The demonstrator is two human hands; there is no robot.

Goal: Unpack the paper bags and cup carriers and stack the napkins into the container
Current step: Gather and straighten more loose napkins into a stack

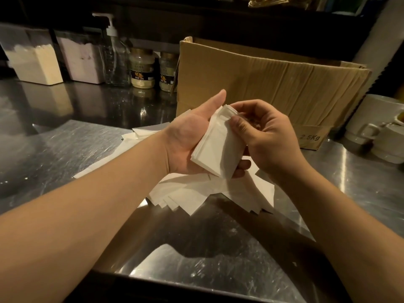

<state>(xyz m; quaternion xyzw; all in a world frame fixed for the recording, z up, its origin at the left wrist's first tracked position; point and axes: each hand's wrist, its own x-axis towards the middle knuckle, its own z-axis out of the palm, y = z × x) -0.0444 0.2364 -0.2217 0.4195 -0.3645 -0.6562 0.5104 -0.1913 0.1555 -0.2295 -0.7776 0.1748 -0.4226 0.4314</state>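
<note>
Squaring a small stack of napkins [215, 149], the left hand [188, 138] cradles it from below while the right hand [264, 136] pinches its top edge. More loose napkins [196, 193] lie on the steel counter [65, 149]. Next: tidy edges, then find the container, possibly the cardboard box [273, 84], contents hidden.

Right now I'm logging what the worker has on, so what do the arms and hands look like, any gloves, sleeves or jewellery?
Both forearms are bare up to the frame edge; no sleeves show. The left hand and right hand wear no gloves, and no rings, watch or wristband are visible. Fingernails look short and unpainted.
</note>
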